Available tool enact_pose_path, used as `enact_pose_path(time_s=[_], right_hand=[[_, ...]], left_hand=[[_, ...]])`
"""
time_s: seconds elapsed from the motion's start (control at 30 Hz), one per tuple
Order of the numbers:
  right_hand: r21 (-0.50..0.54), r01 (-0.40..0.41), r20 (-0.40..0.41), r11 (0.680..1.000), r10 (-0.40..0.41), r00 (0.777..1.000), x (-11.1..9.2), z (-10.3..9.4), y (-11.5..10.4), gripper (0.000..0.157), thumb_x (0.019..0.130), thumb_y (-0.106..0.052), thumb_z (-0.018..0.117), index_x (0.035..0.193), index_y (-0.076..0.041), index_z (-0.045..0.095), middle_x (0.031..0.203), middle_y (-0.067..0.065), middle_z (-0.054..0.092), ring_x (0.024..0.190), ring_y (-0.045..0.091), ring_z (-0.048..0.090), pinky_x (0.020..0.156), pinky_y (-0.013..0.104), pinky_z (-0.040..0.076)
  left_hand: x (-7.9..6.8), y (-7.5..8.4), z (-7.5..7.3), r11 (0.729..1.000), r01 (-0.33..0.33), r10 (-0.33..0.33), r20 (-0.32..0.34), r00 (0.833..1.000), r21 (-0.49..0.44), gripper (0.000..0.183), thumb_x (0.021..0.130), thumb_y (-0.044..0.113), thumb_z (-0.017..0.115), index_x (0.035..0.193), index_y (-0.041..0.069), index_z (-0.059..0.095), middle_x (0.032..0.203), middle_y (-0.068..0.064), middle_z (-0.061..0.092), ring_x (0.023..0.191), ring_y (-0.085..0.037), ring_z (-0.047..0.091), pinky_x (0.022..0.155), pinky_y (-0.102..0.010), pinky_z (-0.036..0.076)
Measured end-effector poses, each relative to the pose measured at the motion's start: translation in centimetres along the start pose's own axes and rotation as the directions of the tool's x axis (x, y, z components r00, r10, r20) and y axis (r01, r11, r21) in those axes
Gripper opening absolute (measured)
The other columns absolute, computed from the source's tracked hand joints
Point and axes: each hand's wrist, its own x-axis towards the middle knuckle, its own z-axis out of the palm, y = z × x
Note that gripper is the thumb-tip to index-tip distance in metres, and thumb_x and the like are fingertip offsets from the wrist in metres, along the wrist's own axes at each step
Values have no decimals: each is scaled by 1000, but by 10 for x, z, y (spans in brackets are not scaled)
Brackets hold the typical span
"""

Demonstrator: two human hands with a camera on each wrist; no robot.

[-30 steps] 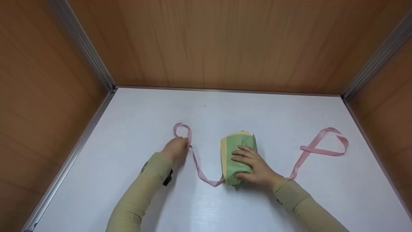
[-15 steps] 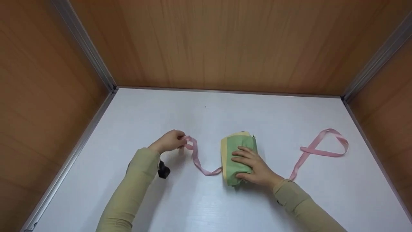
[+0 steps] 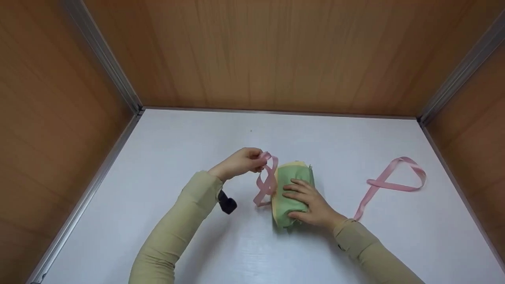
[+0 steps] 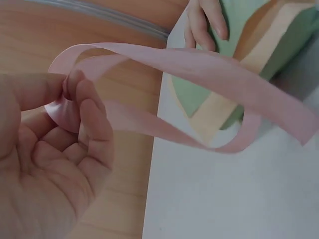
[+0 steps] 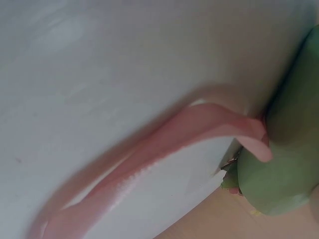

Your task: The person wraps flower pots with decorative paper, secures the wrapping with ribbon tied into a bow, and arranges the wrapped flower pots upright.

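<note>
A green and yellow folded cloth bundle (image 3: 288, 173) lies on the white table. My right hand (image 3: 313, 203) rests on top of it with spread fingers. Between thumb and fingertips, my left hand (image 3: 242, 161) pinches a pink ribbon (image 3: 272, 183), lifted just left of the bundle. In the left wrist view the ribbon (image 4: 199, 64) hangs in loops from the pinch toward the bundle (image 4: 199, 107). The ribbon's other length (image 3: 388, 183) lies on the table to the right, crossed into a loop. The right wrist view shows ribbon (image 5: 164, 134) coming out from the green bundle (image 5: 294, 134).
Wooden panels (image 3: 252, 55) stand at the back and both sides of the white table (image 3: 252, 252), with metal rails (image 3: 108, 55) at the corners. A black device (image 3: 227, 204) hangs below the left wrist.
My left hand has lifted the ribbon end off the table and carried it right, close to the bundle. My right hand and the right ribbon length stay in place.
</note>
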Motion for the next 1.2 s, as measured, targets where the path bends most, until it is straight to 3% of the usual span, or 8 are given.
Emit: enact_pose_path(time_s=[0.33, 0.67, 0.77, 0.83, 0.93, 1.0, 1.07, 1.2], right_hand=[[-28, -44, 26, 999, 45, 999, 0, 2, -1, 46, 78, -34, 75, 120, -18, 65, 128, 2, 59, 132, 31, 38, 104, 58, 30], [-41, -19, 0, 999, 19, 1000, -4, -2, 0, 47, 77, -31, 76, 121, -16, 64, 131, 2, 57, 132, 28, 39, 105, 53, 31], [-54, -3, 0, 999, 3, 1000, -4, 0, -1, 47, 78, -31, 76, 121, -16, 64, 132, 3, 57, 132, 29, 39, 106, 49, 31], [-58, -1, 10, 998, 2, 1000, -4, 0, -1, 49, 78, -32, 76, 124, -18, 63, 133, 2, 55, 131, 27, 40, 108, 44, 30], [-60, 6, 25, 998, -5, 1000, -2, 1, -1, 52, 79, -35, 75, 126, -20, 61, 133, -1, 55, 128, 22, 43, 108, 38, 30], [-67, 7, 31, 998, -5, 1000, -1, 2, -1, 52, 79, -37, 74, 128, -22, 61, 131, -4, 56, 125, 19, 45, 107, 36, 30], [-69, 16, 29, 997, -14, 999, 0, 2, 0, 52, 79, -37, 74, 127, -23, 61, 129, -6, 57, 124, 18, 46, 106, 36, 30], [-45, 5, 30, 999, -4, 1000, -1, 0, 0, 52, 79, -36, 74, 128, -22, 61, 130, -6, 57, 126, 19, 45, 106, 38, 29]], left_hand=[[36, 31, 17, 998, -39, 40, -18, 999, 46, 19, 97, 15, 51, 103, -1, 59, 81, -1, 56, 77, -12, 54, 88, -39, 52], [76, 42, 47, 994, -70, 68, 25, 997, 85, 20, 98, 17, 51, 101, -1, 59, 85, -1, 57, 78, -12, 56, 73, -22, 49], [85, 50, 60, 987, -125, 115, 101, 988, 99, 22, 98, 17, 50, 109, 1, 60, 95, -4, 62, 91, -17, 60, 81, -22, 50], [89, 57, 66, 974, -176, 146, 198, 969, 140, 27, 99, 14, 48, 124, 9, 58, 113, -4, 63, 109, -18, 59, 93, -26, 48], [91, 65, 70, 939, -239, 153, 321, 935, 249, 45, 99, 11, 45, 142, 27, 44, 140, 2, 51, 131, -14, 44, 107, -30, 37], [89, 69, 70, 908, -271, 155, 345, 926, 319, 54, 99, 9, 44, 146, 34, 34, 147, 5, 42, 136, -12, 37, 111, -31, 32], [86, 69, 68, 889, -284, 174, 308, 935, 360, 53, 99, 11, 45, 147, 33, 33, 147, 3, 43, 134, -12, 41, 109, -30, 34], [75, 58, 61, 868, -321, 274, 172, 946, 379, 43, 99, 11, 45, 142, 17, 43, 135, -6, 54, 120, -17, 54, 100, -27, 43]])
